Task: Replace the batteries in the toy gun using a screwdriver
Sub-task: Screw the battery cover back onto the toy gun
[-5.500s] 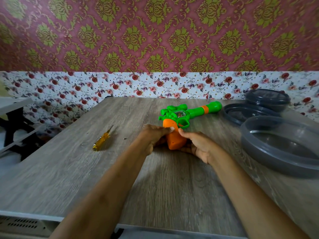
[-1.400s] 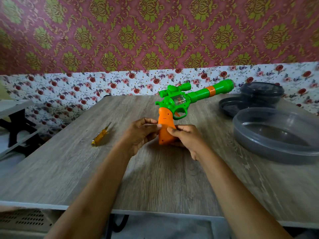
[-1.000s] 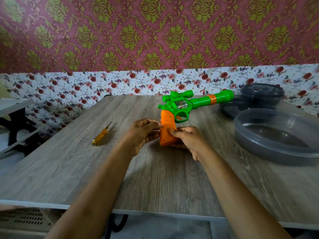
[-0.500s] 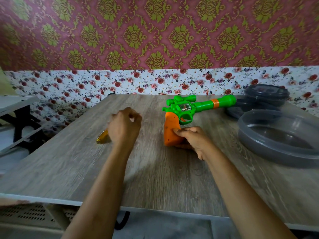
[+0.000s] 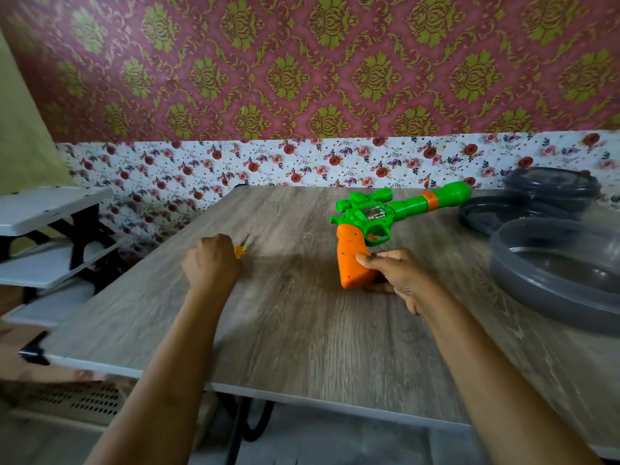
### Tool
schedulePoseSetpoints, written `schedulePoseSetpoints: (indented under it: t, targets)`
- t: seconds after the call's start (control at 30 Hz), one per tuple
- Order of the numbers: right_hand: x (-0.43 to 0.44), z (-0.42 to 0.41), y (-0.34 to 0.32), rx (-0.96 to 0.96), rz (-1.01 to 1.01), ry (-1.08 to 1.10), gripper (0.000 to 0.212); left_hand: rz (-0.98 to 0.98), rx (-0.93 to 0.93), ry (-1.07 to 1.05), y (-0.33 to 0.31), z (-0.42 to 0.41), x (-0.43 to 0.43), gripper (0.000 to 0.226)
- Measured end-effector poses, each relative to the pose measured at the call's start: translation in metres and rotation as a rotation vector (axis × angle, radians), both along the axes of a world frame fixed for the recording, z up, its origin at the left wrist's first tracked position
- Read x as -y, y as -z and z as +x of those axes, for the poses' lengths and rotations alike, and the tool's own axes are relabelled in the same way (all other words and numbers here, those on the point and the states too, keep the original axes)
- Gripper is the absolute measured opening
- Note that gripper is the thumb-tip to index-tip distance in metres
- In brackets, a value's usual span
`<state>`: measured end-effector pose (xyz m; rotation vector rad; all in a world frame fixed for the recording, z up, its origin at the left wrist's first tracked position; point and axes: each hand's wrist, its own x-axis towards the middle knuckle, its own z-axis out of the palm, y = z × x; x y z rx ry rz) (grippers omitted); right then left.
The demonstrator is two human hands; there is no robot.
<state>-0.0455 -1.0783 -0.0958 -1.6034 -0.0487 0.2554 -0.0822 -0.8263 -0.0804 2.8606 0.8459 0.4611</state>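
The toy gun (image 5: 379, 214) has a green body and barrel and an orange grip, and stands on its grip on the wooden table (image 5: 302, 333), barrel pointing right and away. My right hand (image 5: 397, 276) holds the orange grip from the right, thumb across its side. My left hand (image 5: 209, 263) is at the table's left, fingers curled down over the yellow-handled screwdriver (image 5: 241, 250). Only the handle's far end and a bit of the shaft show past my knuckles.
A large grey plastic container (image 5: 550, 280) sits at the right, with a dark lid (image 5: 493, 213) and a second lidded container (image 5: 552, 186) behind it. White shelves on a black frame (image 5: 50, 209) stand left of the table. The near table edge is close to me.
My left hand has left the gun's grip and gone left to the screwdriver, closing over its handle. My right hand still holds the gun upright.
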Motion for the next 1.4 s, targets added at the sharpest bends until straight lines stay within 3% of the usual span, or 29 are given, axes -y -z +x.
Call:
schedulePoseSetpoints:
  t: [0.17,0.27,0.4,0.57,0.83,1.13,1.4]
  targets:
    - [-0.001,0.001,0.001,0.015,-0.012,0.009,0.023,-0.135,0.412,0.131,-0.025,0.000,0.021,0.005]
    - [0.000,0.003,0.002,0.014,-0.016,0.026,0.022,-0.191,0.657,0.287,-0.057,0.002,0.040,0.016]
    - [0.001,0.002,0.001,0.002,-0.027,0.007,0.031,-0.428,0.915,0.491,-0.071,0.010,0.068,0.024]
    - [-0.002,0.003,0.002,-0.001,-0.006,0.045,0.014,-0.725,1.130,0.653,-0.044,0.012,0.084,0.017]
    - [-0.004,0.005,0.003,-0.010,0.010,0.058,0.016,-0.798,1.132,0.765,-0.022,0.011,0.081,0.029]
    - [-0.004,0.003,0.001,-0.027,0.010,0.063,0.039,-0.724,1.164,0.753,-0.014,0.015,0.088,0.026]
    - [-0.004,0.002,0.001,-0.008,0.025,0.050,0.029,-0.758,1.161,0.757,-0.014,0.016,0.090,0.025]
